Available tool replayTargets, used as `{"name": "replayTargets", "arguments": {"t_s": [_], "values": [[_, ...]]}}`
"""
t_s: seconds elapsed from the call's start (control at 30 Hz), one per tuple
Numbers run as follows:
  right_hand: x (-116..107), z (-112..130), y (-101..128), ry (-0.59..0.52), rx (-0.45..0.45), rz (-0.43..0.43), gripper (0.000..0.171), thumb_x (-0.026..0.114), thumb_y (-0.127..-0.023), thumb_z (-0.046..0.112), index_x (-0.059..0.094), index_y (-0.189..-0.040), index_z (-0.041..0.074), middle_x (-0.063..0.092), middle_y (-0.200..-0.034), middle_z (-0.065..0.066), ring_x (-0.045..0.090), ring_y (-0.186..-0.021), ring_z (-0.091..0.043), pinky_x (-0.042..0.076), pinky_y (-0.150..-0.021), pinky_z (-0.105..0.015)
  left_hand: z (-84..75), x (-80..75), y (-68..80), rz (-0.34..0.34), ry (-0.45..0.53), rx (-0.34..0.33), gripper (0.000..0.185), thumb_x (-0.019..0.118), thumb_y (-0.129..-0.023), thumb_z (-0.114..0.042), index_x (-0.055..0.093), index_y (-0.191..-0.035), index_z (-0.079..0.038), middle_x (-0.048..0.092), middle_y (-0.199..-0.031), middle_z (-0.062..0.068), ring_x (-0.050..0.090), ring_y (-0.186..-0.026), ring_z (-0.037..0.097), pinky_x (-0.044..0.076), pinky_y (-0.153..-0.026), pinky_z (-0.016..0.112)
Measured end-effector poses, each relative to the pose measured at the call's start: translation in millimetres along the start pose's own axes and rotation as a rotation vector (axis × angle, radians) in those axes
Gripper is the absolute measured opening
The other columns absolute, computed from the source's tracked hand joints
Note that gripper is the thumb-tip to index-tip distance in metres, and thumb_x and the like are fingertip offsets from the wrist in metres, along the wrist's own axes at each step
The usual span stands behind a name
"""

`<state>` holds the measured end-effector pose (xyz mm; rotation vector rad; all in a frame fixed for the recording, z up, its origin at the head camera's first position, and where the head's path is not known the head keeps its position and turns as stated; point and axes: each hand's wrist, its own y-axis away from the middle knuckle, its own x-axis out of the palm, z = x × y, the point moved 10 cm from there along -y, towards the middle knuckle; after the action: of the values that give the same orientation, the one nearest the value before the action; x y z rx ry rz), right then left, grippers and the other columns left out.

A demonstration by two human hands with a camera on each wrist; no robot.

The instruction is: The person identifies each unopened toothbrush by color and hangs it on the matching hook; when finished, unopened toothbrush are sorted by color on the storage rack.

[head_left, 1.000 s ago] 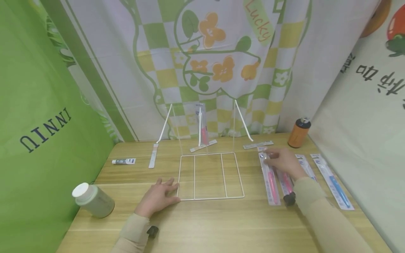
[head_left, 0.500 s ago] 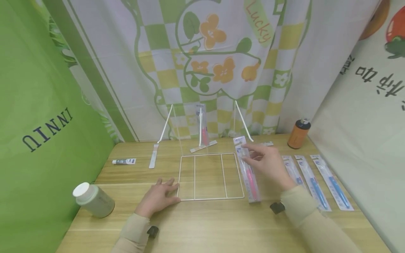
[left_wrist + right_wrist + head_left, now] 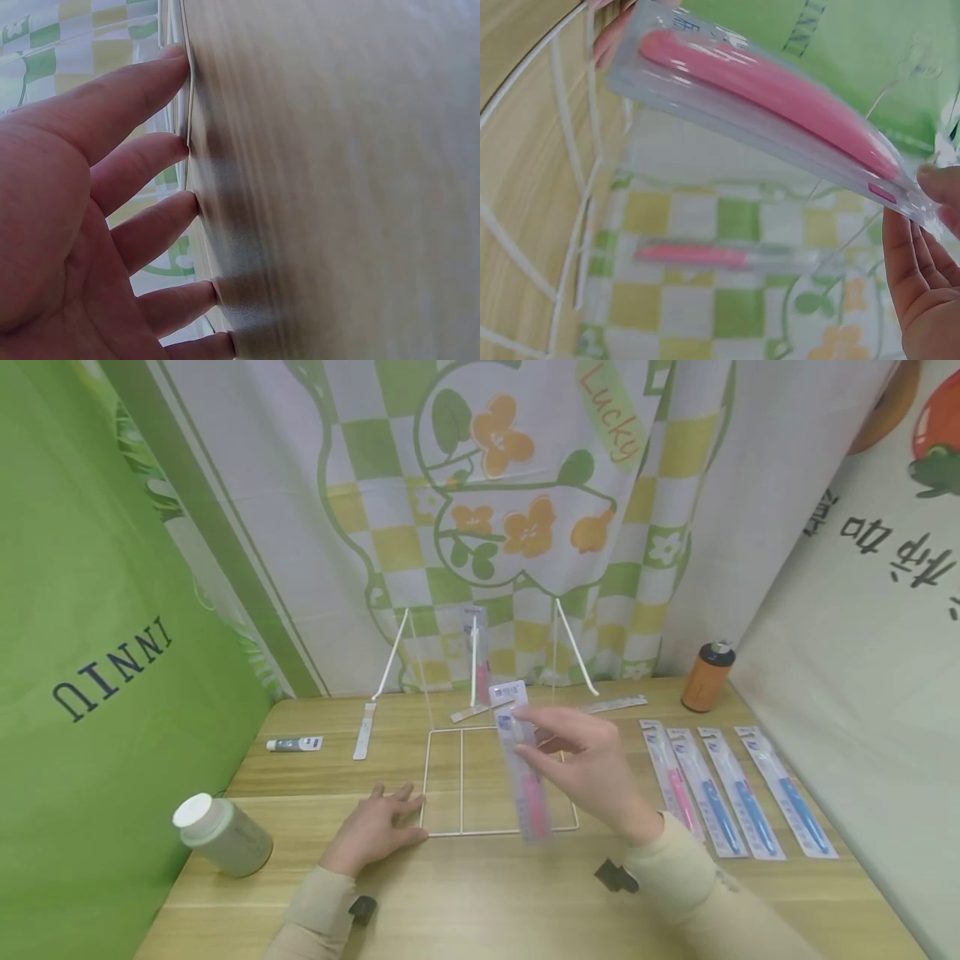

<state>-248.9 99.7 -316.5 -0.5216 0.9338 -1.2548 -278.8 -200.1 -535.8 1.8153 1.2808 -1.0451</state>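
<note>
Movement first: my right hand (image 3: 592, 768) has carried the packaged pink toothbrush (image 3: 525, 768) leftward from the spot beside the wire frame's right edge, where it was half a second ago, to a place above the frame's right compartment. A second ago that hand was over the packs lying on the right of the table. My left hand (image 3: 375, 831) has not shifted.

My right hand is raised off the table, palm turned toward me, thumb and fingertips (image 3: 937, 195) pinching the pack near its upper end. The pack hangs tilted below that pinch, its card header near the back rail of the white wire frame (image 3: 442, 777) and its lower end over the front rail. In the right wrist view the pink handle runs diagonally away from my fingers inside the clear blister.

My left hand lies flat on the wooden table (image 3: 480, 893), fingers straight and spread, holding nothing, fingertips touching the frame's front left corner.

Four more toothbrush packs (image 3: 712, 789) lie side by side to the right.
</note>
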Motion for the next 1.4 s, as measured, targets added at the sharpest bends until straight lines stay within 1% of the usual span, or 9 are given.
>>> {"name": "replayTargets", "arguments": {"t_s": [0.1,0.23,0.37,0.5,0.73,0.9,1.13,1.3,1.4], "values": [[7.3,15.0,-4.4,-0.034,-0.034,-0.009,0.046,0.088,-0.08,-0.012,0.078,-0.124,0.002,0.079,-0.119,-0.014,0.077,-0.084,-0.02,0.066,-0.07,-0.027,-0.2,-0.2,0.7,-0.002,0.0,-0.001,0.066,0.082,-0.093,-0.047,0.067,-0.148,-0.014,0.048,-0.164,0.017,0.025,-0.149,0.069,0.022,-0.116,0.084],[17.5,28.2,-9.2,-0.059,-0.064,-0.004,0.046,0.087,-0.081,-0.011,0.077,-0.125,0.001,0.079,-0.12,-0.016,0.077,-0.086,-0.022,0.066,-0.071,-0.028,-0.4,-0.8,0.6,0.002,0.001,-0.006,0.066,0.083,-0.093,-0.046,0.067,-0.148,-0.014,0.047,-0.165,0.017,0.025,-0.15,0.068,0.022,-0.116,0.084],[26.0,33.9,-12.2,-0.063,-0.091,0.005,0.046,0.087,-0.082,-0.01,0.076,-0.126,-0.001,0.079,-0.119,-0.016,0.078,-0.087,-0.023,0.066,-0.071,-0.027,0.8,0.3,0.3,0.008,-0.003,-0.008,0.066,0.082,-0.093,-0.047,0.066,-0.149,-0.015,0.046,-0.165,0.016,0.024,-0.15,0.068,0.021,-0.117,0.084],[32.7,34.0,-12.9,-0.053,-0.097,0.016,0.046,0.087,-0.083,-0.01,0.075,-0.127,-0.001,0.078,-0.118,-0.016,0.078,-0.086,-0.023,0.065,-0.072,-0.025,1.4,1.4,0.7,0.012,0.001,-0.014,0.066,0.082,-0.093,-0.047,0.066,-0.149,-0.015,0.046,-0.165,0.016,0.024,-0.15,0.068,0.021,-0.117,0.083],[40.2,24.5,-12.4,-0.019,-0.053,0.023,0.047,0.087,-0.084,-0.009,0.074,-0.128,0.0,0.079,-0.118,-0.014,0.078,-0.088,-0.023,0.065,-0.073,-0.024,0.0,0.5,0.3,0.009,-0.008,-0.012,0.066,0.083,-0.093,-0.047,0.067,-0.148,-0.016,0.047,-0.165,0.016,0.026,-0.15,0.068,0.022,-0.116,0.084],[43.9,14.1,-14.0,0.02,-0.037,0.012,0.048,0.087,-0.084,-0.011,0.073,-0.129,0.001,0.077,-0.122,-0.014,0.079,-0.093,-0.026,0.066,-0.075,-0.026,0.3,0.2,-0.2,0.007,-0.007,-0.013,0.066,0.083,-0.092,-0.047,0.067,-0.148,-0.016,0.047,-0.165,0.015,0.026,-0.15,0.068,0.022,-0.116,0.085],[47.7,-2.8,-23.7,0.097,-0.023,-0.013,0.048,0.087,-0.084,-0.01,0.071,-0.128,0.002,0.076,-0.124,-0.013,0.078,-0.098,-0.026,0.066,-0.078,-0.027,-1.0,-0.5,-0.1,0.009,-0.005,-0.007,0.066,0.082,-0.093,-0.047,0.067,-0.148,-0.015,0.047,-0.165,0.016,0.026,-0.149,0.068,0.022,-0.116,0.085],[50.8,-13.7,-32.6,0.15,-0.043,-0.04,0.046,0.087,-0.084,-0.01,0.07,-0.126,0.0,0.074,-0.122,-0.016,0.077,-0.098,-0.029,0.067,-0.076,-0.03,-1.1,-0.6,0.6,0.005,-0.001,-0.005,0.066,0.083,-0.093,-0.047,0.067,-0.148,-0.015,0.047,-0.165,0.016,0.026,-0.149,0.068,0.022,-0.116,0.084],[51.7,-20.8,-39.0,0.16,-0.041,-0.059,0.047,0.086,-0.082,-0.012,0.069,-0.125,-0.003,0.073,-0.121,-0.019,0.077,-0.097,-0.031,0.067,-0.075,-0.031,-1.2,-0.2,0.7,0.005,-0.004,-0.002,0.066,0.083,-0.093,-0.046,0.067,-0.148,-0.014,0.047,-0.165,0.016,0.026,-0.149,0.069,0.023,-0.116,0.084]]}}
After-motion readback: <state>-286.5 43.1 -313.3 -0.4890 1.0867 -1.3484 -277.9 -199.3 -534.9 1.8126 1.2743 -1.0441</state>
